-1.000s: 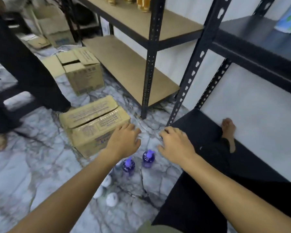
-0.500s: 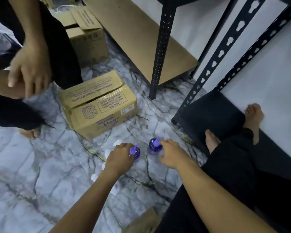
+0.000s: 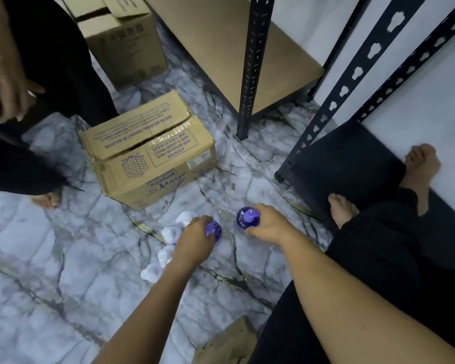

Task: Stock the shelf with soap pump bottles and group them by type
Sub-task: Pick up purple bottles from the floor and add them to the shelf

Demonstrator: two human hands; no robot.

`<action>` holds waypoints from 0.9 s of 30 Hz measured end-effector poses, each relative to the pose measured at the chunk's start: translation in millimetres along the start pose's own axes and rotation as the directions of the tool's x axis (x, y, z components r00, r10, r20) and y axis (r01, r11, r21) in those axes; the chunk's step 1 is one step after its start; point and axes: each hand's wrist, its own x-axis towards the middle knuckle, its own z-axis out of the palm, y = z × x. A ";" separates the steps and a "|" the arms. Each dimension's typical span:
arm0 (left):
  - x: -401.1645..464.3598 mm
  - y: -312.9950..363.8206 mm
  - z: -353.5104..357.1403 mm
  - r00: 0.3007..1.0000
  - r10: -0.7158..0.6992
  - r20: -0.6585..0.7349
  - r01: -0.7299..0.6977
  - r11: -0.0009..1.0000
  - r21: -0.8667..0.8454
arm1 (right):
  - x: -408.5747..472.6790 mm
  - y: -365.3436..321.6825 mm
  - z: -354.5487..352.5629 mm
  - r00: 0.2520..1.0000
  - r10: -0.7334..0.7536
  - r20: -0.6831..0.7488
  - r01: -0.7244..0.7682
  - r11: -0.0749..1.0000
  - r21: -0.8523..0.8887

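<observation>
Two purple soap pump bottles stand on the marble floor in front of me. My left hand point(image 3: 195, 239) grips the left purple bottle point(image 3: 214, 229) from above, covering most of it. My right hand point(image 3: 267, 224) grips the right purple bottle point(image 3: 244, 218) at its side, with the pump head showing. Several white pump bottles point(image 3: 168, 233) stand in a row just left of my left hand, partly hidden by my forearm. The black bottom shelf point(image 3: 347, 164) of the metal rack lies to the right.
A closed cardboard box point(image 3: 147, 151) sits on the floor just beyond the bottles, a second box point(image 3: 124, 46) farther back. Another person in black stands at left, a hand point(image 3: 3, 82) hanging. A tan lower shelf point(image 3: 237, 48) and black upright posts point(image 3: 252, 67) stand behind. My bare feet point(image 3: 342, 208) rest on the black shelf.
My view has tilted down and nearer the floor. Both hands came down from hovering above the purple bottles and now grip them. The other person's hand has come into view at left.
</observation>
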 end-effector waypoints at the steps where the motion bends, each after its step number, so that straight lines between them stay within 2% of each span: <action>1: 0.4 0.0 0.7 1.000 -0.004 -0.001 0.004 1.000 -0.005 | 1.3 -0.2 -0.3 1.000 0.003 0.007 -0.003 1.000 0.008; 16: 10.8 5.3 4.9 0.999 -0.022 0.036 0.026 0.993 -0.114 | 4.2 1.9 5.1 0.998 0.042 0.047 -0.047 0.993 0.112; 23: 9.4 4.4 4.9 0.996 -0.076 0.052 0.088 0.959 -0.270 | 4.5 1.4 4.4 0.995 0.085 0.055 -0.093 0.983 0.156; 27: 5.2 3.3 0.1 0.994 -0.087 0.071 0.105 0.942 -0.318 | -3.0 3.3 -1.5 0.995 0.099 -0.003 -0.098 0.987 0.128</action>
